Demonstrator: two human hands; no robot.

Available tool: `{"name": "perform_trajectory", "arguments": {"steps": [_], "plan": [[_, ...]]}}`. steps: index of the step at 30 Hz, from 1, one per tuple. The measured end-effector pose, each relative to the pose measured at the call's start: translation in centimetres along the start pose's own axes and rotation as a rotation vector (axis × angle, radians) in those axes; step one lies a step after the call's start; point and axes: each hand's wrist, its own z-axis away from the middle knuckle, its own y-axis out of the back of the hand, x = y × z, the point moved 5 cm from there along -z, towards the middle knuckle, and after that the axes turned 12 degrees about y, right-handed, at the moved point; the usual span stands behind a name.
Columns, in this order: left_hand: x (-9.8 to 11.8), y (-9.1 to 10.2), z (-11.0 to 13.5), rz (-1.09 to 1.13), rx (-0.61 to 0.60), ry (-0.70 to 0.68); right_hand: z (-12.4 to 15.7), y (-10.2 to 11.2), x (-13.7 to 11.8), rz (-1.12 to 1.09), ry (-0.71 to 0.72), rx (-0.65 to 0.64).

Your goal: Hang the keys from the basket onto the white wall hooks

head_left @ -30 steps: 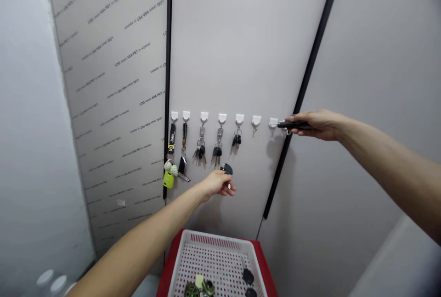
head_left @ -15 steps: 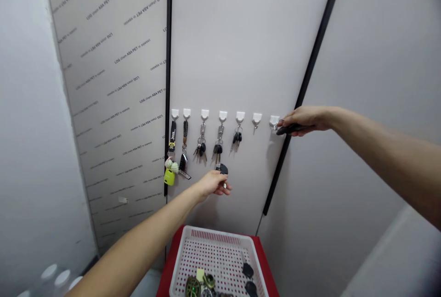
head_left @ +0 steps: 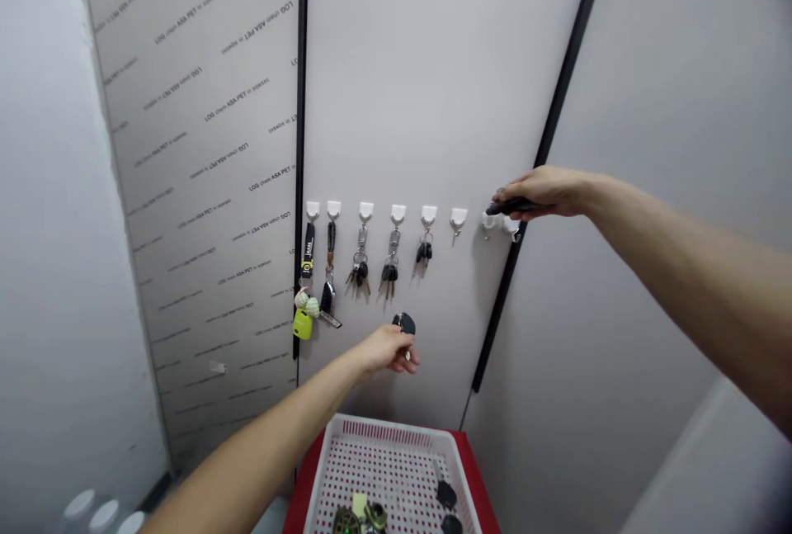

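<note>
My right hand [head_left: 548, 190] is raised at the right end of a row of white hooks, closed on a dark, elongated key fob [head_left: 512, 205]. The fob's tip is in front of or just above a hook [head_left: 488, 222]; whether they touch I cannot tell. Another hook [head_left: 511, 227] shows just below the fingers. Lower down, my left hand [head_left: 387, 348] pinches a black-headed key [head_left: 404, 323], partly hidden by the fingers. It is below the hanging keys [head_left: 389, 271]. One hook [head_left: 459, 219] between these keys and my right hand bears nothing.
More key bunches [head_left: 424, 252] hang from the hooks, with a yellow-green tag [head_left: 303, 324] far left. Below, a white perforated basket [head_left: 396, 427] stands on a red surface [head_left: 476, 468], holding black keys [head_left: 445, 494] and brass-coloured pieces [head_left: 374, 515]. White bottle caps [head_left: 104, 515] show lower left.
My right hand has risen with the dark fob, and the rightmost hook has come into sight beneath it. My left hand sits slightly lower, still pinching its key. The view has shifted a little.
</note>
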Motion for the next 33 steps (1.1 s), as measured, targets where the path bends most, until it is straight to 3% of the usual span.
{"name": "perform_trajectory", "arguments": {"steps": [3,7,9,11,14,16,20,23,25,29,31,33], "plan": [[-2.7,-0.7,0.0,-0.078,-0.060,0.028,4.3,-4.9,1.7,-0.070,0.155,-0.311],[-8.4,-1.8,-0.1,-0.217,-0.093,0.138,13.3,-15.7,8.8,-0.092,0.128,-0.588],[-11.1,-2.2,-0.1,-0.317,-0.074,0.193,17.1,-20.9,12.1,-0.158,0.111,-0.614],[-13.0,-2.2,0.1,-0.483,-0.002,0.190,19.7,-24.5,14.1,-0.163,0.149,-0.584],[-14.3,-1.8,0.9,-0.800,0.181,0.151,21.8,-27.4,15.3,-0.130,0.270,-0.503],[-14.8,-1.8,1.4,-0.921,0.260,0.147,22.6,-28.4,16.1,-0.095,0.273,-0.492],[-15.0,-1.8,1.8,-1.012,0.299,0.166,23.0,-29.1,17.2,0.040,0.263,-0.543],[-12.3,-0.2,1.5,-0.984,0.389,0.087,20.5,-26.9,16.0,0.149,0.263,-0.542],[-8.0,1.8,1.5,-0.874,0.542,-0.115,17.1,-23.8,13.5,0.104,0.318,-0.406],[1.5,6.4,2.7,-0.567,0.982,-0.484,9.2,-16.0,7.4,-0.015,0.384,0.131],[4.7,7.5,2.9,-0.468,1.081,-0.558,6.3,-14.1,5.3,-0.069,0.367,0.279],[6.4,7.9,2.3,-0.389,1.102,-0.534,4.4,-13.8,4.0,-0.101,0.329,0.324]]}}
